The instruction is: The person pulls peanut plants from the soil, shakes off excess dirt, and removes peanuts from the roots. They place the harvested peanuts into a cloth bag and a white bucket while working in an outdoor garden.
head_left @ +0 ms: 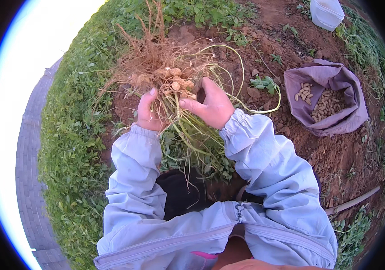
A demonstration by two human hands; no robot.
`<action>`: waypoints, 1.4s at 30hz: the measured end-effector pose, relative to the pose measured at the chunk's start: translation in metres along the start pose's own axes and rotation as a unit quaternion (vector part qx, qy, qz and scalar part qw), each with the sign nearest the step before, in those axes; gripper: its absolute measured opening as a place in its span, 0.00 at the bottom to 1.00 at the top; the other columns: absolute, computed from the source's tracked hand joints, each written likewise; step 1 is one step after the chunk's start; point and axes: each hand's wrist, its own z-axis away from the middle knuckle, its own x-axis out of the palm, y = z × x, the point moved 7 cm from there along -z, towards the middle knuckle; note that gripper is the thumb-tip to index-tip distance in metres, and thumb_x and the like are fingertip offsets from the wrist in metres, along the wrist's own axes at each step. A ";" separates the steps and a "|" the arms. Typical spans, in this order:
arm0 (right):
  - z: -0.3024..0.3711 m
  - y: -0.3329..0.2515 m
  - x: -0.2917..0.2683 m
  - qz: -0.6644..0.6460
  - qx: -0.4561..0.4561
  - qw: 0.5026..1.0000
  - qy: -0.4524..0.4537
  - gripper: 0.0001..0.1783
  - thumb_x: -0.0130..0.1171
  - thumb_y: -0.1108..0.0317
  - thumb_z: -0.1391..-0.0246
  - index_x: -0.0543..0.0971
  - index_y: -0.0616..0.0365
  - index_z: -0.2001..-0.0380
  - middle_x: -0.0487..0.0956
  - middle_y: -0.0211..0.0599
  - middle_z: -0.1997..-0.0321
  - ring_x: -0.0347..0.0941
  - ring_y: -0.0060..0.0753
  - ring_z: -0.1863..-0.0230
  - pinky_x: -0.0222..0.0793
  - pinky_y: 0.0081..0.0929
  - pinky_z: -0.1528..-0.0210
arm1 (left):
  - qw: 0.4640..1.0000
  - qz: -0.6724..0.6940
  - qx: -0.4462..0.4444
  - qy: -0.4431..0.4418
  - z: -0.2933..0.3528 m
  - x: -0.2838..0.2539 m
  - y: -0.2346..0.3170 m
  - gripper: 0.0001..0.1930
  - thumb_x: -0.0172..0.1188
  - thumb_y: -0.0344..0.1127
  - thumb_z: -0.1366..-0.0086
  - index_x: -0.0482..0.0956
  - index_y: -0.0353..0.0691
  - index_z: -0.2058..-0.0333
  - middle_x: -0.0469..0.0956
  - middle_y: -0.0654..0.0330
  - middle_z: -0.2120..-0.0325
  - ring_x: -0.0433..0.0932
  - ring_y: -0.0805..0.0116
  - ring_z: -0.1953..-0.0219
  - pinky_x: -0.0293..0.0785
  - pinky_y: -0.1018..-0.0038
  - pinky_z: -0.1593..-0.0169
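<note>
A pulled-up peanut plant (177, 105) is held upside down in front of me, its tangled brown roots (149, 58) pointing away and its green stems hanging toward my body. My left hand (148, 112) is closed round the bundle from the left, with the thumb up and the other fingers mostly hidden behind it. A cluster of pale peanuts (174, 81) sticks out between the roots and stems. From the right, my right hand (211, 104) closes on peanuts at the cluster's edge, thumb and bent forefinger against them. Its remaining fingers are out of sight.
An open purple-grey cloth sack (354, 108) holding many loose peanuts (329, 105) stands on the brown soil to the right. Beyond it is a white bucket (326, 15). Leafy green plants (73, 148) fill the left. A pale stick (354, 199) lies at the lower right.
</note>
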 end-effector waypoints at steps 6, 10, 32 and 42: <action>-0.001 -0.006 -0.003 -0.008 -0.017 1.000 0.000 0.24 0.63 0.55 0.59 0.71 0.67 0.69 0.74 0.49 0.72 0.73 0.44 0.70 0.68 0.35 0.64 | 0.999 -0.011 -0.030 0.003 0.003 0.000 -0.012 0.25 0.48 0.42 0.38 0.65 0.31 0.47 0.74 0.49 0.55 0.76 0.55 0.54 0.72 0.62 0.48; 0.004 0.010 -0.005 -0.177 0.072 0.979 -0.065 0.22 0.59 0.57 0.52 0.71 0.69 0.65 0.75 0.45 0.70 0.73 0.37 0.69 0.69 0.35 0.65 | 0.998 -0.046 -0.021 0.035 0.002 0.009 -0.010 0.28 0.47 0.47 0.39 0.64 0.32 0.47 0.74 0.49 0.55 0.76 0.56 0.56 0.74 0.62 0.53; 0.006 0.022 -0.008 -0.303 0.124 0.935 -0.135 0.10 0.49 0.64 0.47 0.68 0.60 0.72 0.68 0.28 0.82 0.61 0.19 0.84 0.56 0.19 0.82 | 0.999 -0.028 -0.039 0.022 -0.009 0.013 -0.016 0.21 0.48 0.38 0.39 0.68 0.29 0.50 0.75 0.51 0.56 0.76 0.60 0.56 0.73 0.66 0.51; 0.027 0.004 -0.019 0.030 -0.097 0.982 -0.161 0.20 0.46 0.65 0.45 0.68 0.68 0.53 0.74 0.47 0.73 0.72 0.41 0.71 0.67 0.36 0.66 | 0.997 -0.028 -0.075 0.009 -0.009 0.009 -0.024 0.23 0.51 0.36 0.40 0.66 0.27 0.49 0.74 0.50 0.55 0.74 0.58 0.53 0.69 0.64 0.47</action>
